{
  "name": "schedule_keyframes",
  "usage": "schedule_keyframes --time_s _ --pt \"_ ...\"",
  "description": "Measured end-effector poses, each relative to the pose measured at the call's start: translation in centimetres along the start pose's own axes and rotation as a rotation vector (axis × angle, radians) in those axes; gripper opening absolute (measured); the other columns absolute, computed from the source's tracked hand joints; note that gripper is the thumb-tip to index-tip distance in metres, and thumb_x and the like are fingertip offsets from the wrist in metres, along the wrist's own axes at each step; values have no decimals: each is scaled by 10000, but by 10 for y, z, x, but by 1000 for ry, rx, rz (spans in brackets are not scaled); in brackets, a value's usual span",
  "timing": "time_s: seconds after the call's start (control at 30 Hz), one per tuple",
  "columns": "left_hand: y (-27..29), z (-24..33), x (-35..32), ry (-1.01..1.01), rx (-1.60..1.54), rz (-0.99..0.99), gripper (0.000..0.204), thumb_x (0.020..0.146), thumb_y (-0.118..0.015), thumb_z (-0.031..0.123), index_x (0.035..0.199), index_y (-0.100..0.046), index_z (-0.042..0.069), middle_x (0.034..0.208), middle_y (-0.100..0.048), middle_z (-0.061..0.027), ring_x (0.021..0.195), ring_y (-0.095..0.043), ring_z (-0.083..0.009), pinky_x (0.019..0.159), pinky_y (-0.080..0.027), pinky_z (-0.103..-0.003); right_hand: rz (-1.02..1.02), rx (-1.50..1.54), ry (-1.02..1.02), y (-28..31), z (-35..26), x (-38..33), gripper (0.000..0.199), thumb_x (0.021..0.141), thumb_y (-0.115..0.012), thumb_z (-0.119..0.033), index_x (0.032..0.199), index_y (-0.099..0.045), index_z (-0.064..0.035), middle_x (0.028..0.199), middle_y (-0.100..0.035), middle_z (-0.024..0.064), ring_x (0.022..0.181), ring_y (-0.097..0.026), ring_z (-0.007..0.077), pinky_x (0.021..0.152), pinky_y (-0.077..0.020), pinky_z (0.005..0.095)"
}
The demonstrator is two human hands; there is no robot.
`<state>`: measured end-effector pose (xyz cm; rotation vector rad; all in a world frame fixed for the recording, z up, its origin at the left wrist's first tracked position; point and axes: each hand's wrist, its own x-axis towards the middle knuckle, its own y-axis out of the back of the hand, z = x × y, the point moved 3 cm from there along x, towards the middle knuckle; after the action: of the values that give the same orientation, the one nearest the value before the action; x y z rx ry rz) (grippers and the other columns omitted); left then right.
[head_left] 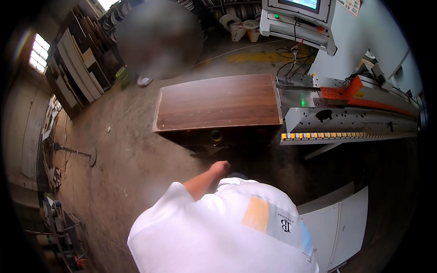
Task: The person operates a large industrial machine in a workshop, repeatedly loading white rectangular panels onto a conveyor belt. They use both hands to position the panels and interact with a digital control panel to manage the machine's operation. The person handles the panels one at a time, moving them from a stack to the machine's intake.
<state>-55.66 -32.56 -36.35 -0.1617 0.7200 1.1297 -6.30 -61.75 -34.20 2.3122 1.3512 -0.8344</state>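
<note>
The left hand (221, 168) is the only one in view, its fingers seemingly curled in toward the palm; whether they close on anything I cannot tell. The right hand does not show.

Taking twelve o'clock as straight ahead of the person, the brown wood-grain box (218, 101) lies at twelve from the left hand — near, with a gap between hand and box as seen from above. Its long axis runs almost from nine to three, crosswise to the hand, the right end tipped slightly toward two. The dark near side, with a round fitting (216, 135) about midway along, faces the hand; the left hand is the nearer of the two that can be judged.

Just beyond the box's right end, at two o'clock, stands a long machine with an orange guard (348, 91); whether they touch is unclear. Its row of yellow-and-white rollers (350, 135) runs nearer three. Farther out, a control console (296, 28) sits at one, pale panels (343, 227) at four, leaning boards (75, 63) at ten.
</note>
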Motion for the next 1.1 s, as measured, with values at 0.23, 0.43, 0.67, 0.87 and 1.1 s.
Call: schedule_keyframes --time_s 0.23,0.43,0.67,0.87,1.1 --pt "-1 147 -17 -281 646 -59 329 794 -662 49 1109 -740 107 1094 -744 -130 1016 -704 -329 887 -563 -402 115 -144 -31 -20 -6 -27 283 892 -754 -137 1126 -677 3 949 -740 101 862 -688 150 763 -560 290" --pt "-15 211 6 -372 679 -183 285 807 -708 141 1087 -749 105 1075 -746 -130 1018 -701 -322 885 -560 -399 229 -202 -35 -42 -5 -55 262 875 -756 -149 1081 -697 1 936 -743 106 854 -694 158 748 -568 298" --pt "-71 327 35 -510 569 -629 219 893 -676 241 1017 -756 78 909 -748 -94 836 -715 -226 798 -558 -347 450 -188 -48 -68 14 -107 241 855 -758 -164 1029 -720 -1 922 -745 111 845 -701 167 731 -578 308" --pt "-115 393 60 -589 379 -768 149 911 -675 133 1000 -736 30 882 -736 -50 833 -704 -157 795 -556 -319 720 37 -109 -117 12 -182 221 829 -757 -179 963 -744 -3 895 -747 116 813 -710 181 687 -588 323" --pt "-175 434 140 -1169 472 -518 224 837 -604 -22 1004 -734 52 1081 -729 -151 1040 -692 -320 913 -550 -398 1040 79 -272 -189 107 -256 192 809 -746 -151 934 -748 -5 768 -736 124 662 -709 195 629 -572 343"
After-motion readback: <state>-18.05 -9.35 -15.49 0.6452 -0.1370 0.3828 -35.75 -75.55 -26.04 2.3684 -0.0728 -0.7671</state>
